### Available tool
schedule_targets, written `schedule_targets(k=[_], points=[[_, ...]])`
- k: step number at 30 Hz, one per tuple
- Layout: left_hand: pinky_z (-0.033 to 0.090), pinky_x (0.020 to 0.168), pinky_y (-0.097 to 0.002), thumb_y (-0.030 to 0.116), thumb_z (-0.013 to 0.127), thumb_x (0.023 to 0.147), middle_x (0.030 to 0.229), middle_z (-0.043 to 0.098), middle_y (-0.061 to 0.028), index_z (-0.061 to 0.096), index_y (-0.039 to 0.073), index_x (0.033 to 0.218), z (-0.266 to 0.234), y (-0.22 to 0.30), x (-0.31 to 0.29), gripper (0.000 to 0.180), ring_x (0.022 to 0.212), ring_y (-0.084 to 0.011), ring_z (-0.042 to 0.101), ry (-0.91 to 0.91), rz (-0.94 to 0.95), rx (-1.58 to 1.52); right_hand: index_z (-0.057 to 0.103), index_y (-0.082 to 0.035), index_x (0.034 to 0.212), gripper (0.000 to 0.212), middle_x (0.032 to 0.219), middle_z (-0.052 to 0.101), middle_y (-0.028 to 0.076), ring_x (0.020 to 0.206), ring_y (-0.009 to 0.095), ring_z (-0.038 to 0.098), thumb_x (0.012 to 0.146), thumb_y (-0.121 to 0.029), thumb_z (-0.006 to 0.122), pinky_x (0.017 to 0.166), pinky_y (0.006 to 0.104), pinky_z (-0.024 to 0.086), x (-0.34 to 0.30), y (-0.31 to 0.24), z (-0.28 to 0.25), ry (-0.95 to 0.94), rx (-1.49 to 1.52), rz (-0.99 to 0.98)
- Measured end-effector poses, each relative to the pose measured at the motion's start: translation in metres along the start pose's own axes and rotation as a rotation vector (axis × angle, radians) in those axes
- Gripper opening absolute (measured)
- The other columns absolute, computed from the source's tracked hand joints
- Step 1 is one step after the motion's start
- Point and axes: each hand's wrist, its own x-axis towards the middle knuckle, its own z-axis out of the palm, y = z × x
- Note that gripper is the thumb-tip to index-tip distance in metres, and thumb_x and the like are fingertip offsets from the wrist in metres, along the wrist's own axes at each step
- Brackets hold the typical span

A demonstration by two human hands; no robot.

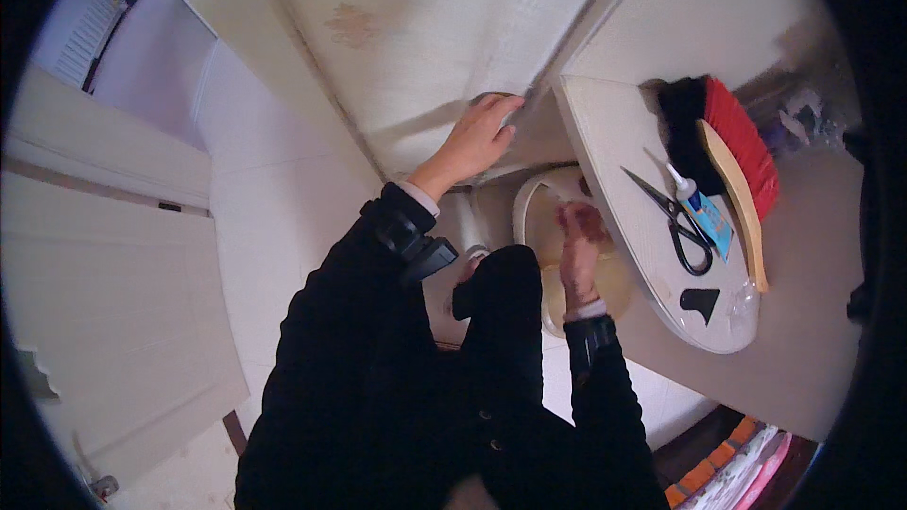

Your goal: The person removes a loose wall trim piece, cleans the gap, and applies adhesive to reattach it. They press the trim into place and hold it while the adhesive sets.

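Note:
My left hand point(472, 142) presses against a stained off-white panel point(406, 33), near its lower right corner. Beneath the fingers shows the rim of a small roundish thing, mostly covered by the hand, so its kind is hidden. My right hand point(580, 241) hangs over a pale yellowish basin point(525, 212), low beside the shelf edge. Its fingers look curled but are smeared by motion, and whether they hold anything does not show. Dark bands sit on both wrists.
On a white rounded shelf point(652, 255) to the right lie scissors point(680, 227), a blue-and-white tube point(704, 212), a black scraper-like piece point(700, 302) and a red-and-black brush point(732, 161) with a wooden handle. A white pipe point(470, 222) stands behind my knee. Folded fabrics point(732, 467) lie lower right.

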Motion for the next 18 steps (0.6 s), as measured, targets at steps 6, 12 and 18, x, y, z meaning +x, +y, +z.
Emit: schedule_targets(k=[6, 12, 18], points=[[0.048, 0.096, -0.0387, 0.012, 0.059, 0.091, 0.127, 0.052, -0.0188, 0.045, -0.002, 0.131, 0.041, 0.007, 0.009, 0.044, 0.121, -0.0277, 0.052, 0.079, -0.136, -0.139, 0.054, -0.006, 0.094, 0.017, 0.092, 0.058, 0.003, 0.083, 0.012, 0.059, 0.086, 0.0, 0.066, 0.08, 0.0277, 0.05, -0.081, -0.055, -0.024, -0.232, -0.284, 0.102], [0.052, 0.079, -0.0423, 0.012, 0.066, 0.082, 0.096, 0.064, -0.0175, 0.058, 0.001, 0.106, 0.05, 0.003, 0.026, 0.027, 0.093, -0.0333, 0.063, 0.22, -0.179, 0.145, 0.054, -0.004, 0.1, 0.028, 0.085, 0.06, 0.007, 0.074, 0.015, 0.062, 0.078, 0.002, 0.069, 0.067, 0.0271, 0.053, -0.134, -0.146, -0.05, -0.379, -0.548, -0.198], [0.052, 0.071, -0.0443, 0.009, 0.064, 0.083, 0.087, 0.068, -0.0182, 0.063, 0.003, 0.091, 0.038, 0.016, 0.036, 0.01, 0.08, -0.0366, 0.066, 0.331, -0.084, 0.317, 0.06, -0.006, 0.093, 0.022, 0.092, 0.065, 0.012, 0.09, 0.026, 0.064, 0.076, 0.003, 0.07, 0.074, 0.037, 0.052, -0.164, -0.242, -0.12, 0.079, -0.826, -0.797]])
